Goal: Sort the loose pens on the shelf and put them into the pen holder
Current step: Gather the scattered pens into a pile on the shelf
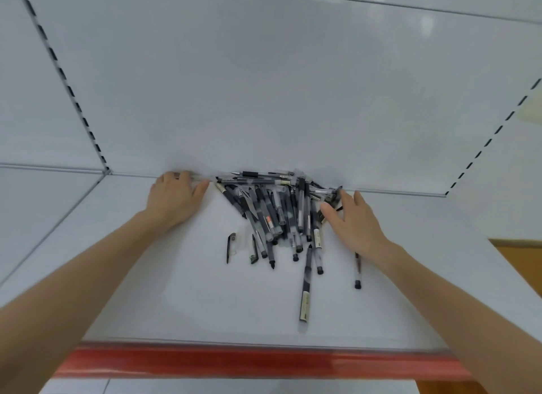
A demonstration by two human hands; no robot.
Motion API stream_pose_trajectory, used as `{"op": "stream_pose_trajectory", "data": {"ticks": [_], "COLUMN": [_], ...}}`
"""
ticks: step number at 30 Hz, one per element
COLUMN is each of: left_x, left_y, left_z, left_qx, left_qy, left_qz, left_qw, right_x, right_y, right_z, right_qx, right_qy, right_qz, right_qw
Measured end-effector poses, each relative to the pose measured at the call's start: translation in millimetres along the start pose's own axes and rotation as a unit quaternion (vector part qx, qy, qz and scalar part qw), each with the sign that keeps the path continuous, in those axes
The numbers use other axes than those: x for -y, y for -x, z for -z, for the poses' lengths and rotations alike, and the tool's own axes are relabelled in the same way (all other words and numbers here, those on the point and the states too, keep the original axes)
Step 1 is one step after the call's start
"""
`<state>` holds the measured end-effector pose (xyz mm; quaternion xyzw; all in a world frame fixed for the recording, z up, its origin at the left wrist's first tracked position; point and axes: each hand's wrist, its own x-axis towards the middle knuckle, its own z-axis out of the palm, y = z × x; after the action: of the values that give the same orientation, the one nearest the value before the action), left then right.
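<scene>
1. Head view: a white shelf (pixel 146 276) is seen from above and is closed at the back by a white back panel (pixel 264 85). Slotted uprights (pixel 67 79) are seen running up the panel at 10 o'clock and at 2 o'clock of the frame. A red strip (pixel 264 361) is seen along the shelf's front edge at 6 o'clock.
2. The pens (pixel 278 211), black and clear-barrelled, are heaped just above the frame's centre, against the join of shelf and panel. Most are laid fanwise, with their ends pointed towards 6 o'clock; a few are laid crosswise along the back edge.
3. A single pen (pixel 306 288) is stretched out from the heap towards 6 o'clock, well beyond the others. A loose cap (pixel 230 247) is seen apart from the heap at its 7 o'clock.
4. The left hand (pixel 176 194) is laid palm down on the shelf at 9 o'clock of the heap. Its fingers are reached to the back edge and its thumb is spread towards the nearest pens. Nothing is seen gripped in it, and whether a pen is touched cannot be told.
5. The right hand (pixel 352 223) is laid flat at 3 o'clock of the heap. Its fingers are spread wide and its fingertips are rested on the outermost pens; nothing is gripped.
6. One clear pen (pixel 357 272) is partly covered by the right wrist, with its black end shown at 6 o'clock of that hand.
</scene>
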<state>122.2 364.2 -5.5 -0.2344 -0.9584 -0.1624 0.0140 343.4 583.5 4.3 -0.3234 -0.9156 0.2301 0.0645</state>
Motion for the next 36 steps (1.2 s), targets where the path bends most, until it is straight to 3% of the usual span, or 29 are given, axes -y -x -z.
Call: {"op": "stream_pose_trajectory", "data": {"ticks": [5, 12, 17, 24, 31, 36], "left_x": [-9, -36, -56, -46, -82, -102], "left_y": [3, 22, 39, 79, 88, 83], "left_z": [-5, -8, -7, 5, -8, -14], "left_qx": [0.007, 0.018, 0.053, 0.069, 0.082, 0.081], "left_qy": [0.020, 0.077, 0.155, 0.114, 0.125, 0.195], "left_qz": [-0.026, -0.094, -0.088, -0.086, -0.103, -0.113], "left_qw": [0.999, 0.992, 0.982, 0.987, 0.983, 0.971], "right_x": [10, 23, 42, 1, 23, 53], "right_y": [-12, -31, -18, 27, 15, 9], "right_z": [-10, -20, -11, 2, -32, -38], "right_qx": [-0.014, -0.063, -0.041, -0.008, -0.034, -0.068], "right_qy": [-0.021, -0.103, -0.165, -0.108, -0.087, -0.204], "right_qz": [0.030, -0.009, 0.029, 0.021, 0.050, 0.051], "right_qw": [0.999, 0.993, 0.985, 0.994, 0.994, 0.975]}}
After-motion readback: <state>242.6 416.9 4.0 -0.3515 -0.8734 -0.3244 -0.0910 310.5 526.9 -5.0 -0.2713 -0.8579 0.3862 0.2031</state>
